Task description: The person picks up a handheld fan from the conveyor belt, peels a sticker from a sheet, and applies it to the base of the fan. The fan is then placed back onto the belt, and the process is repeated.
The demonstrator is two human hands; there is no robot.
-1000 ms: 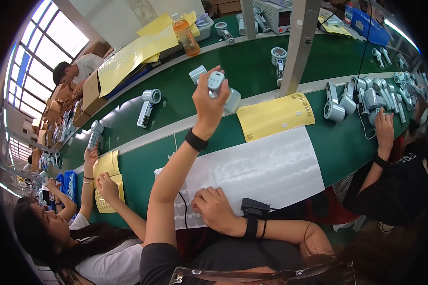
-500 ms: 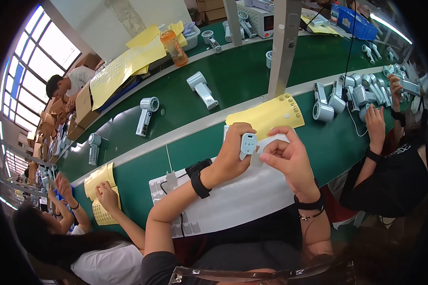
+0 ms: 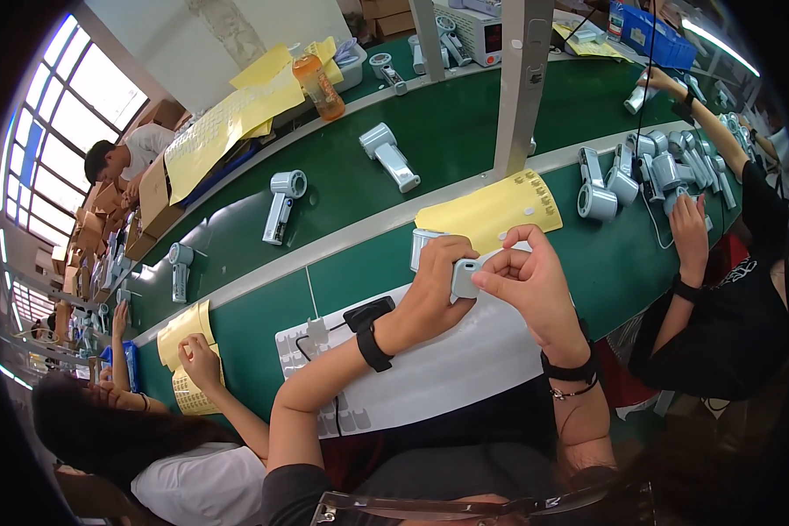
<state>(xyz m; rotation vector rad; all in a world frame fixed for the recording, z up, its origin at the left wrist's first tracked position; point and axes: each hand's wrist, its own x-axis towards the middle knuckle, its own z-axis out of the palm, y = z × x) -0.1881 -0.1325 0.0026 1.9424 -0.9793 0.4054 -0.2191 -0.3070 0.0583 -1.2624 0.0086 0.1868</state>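
Note:
My left hand [image 3: 428,294] is wrapped round a pale blue-grey handheld fan, whose end [image 3: 465,278] with a small dark slot sticks out toward the right. The fan's round head [image 3: 422,249] shows partly behind my left knuckles. My right hand [image 3: 536,285] is closed in a pinch, thumb and fingertips against the fan's end; whatever lies between them is too small to make out. Under both hands lies a white backing sheet [image 3: 451,373] with grey stickers at its left side. A yellow sticker sheet [image 3: 473,210] lies just beyond.
Several more fans rest on the green belt [image 3: 342,206] past a pale rail. Fans crowd the table at right [image 3: 598,202], near a co-worker's hand [image 3: 688,230]. A metal post [image 3: 522,96] rises ahead. Another person's hand [image 3: 200,364] touches a yellow sheet at left.
My right fingers have moved left onto the fan's end. The fan has turned, and its dotted face is replaced in view by a smooth pale one. Fans on the belt have shifted right.

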